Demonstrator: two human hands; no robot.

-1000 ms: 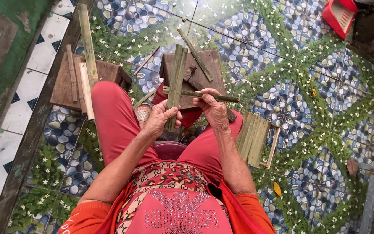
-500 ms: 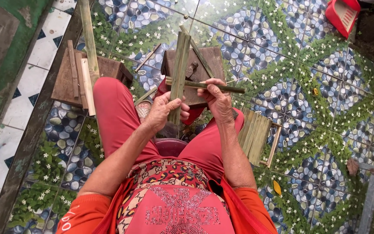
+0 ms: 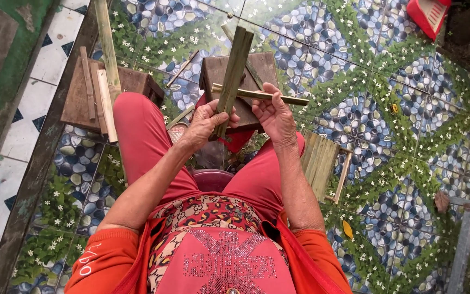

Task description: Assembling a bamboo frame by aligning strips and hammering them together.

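My left hand (image 3: 206, 121) grips an upright split bamboo piece (image 3: 234, 71), green on its outer face, just above my knees. My right hand (image 3: 274, 115) holds a long thin tool or bamboo strip (image 3: 267, 96) laid crosswise against the upright piece. Both hands sit close together over a small dark wooden block (image 3: 246, 71) on the floor. I am seated, with red trousers spread to either side.
A low wooden stool (image 3: 77, 103) carrying bamboo strips stands at the left, with a long bamboo pole (image 3: 104, 43) across it. A bundle of split bamboo slats (image 3: 317, 162) lies by my right leg. A red dustpan (image 3: 430, 15) lies top right on the patterned tile floor.
The upright bamboo piece and both hands have shifted slightly. The crosswise piece has stayed against the bamboo, its far end now reaching a bit further right.
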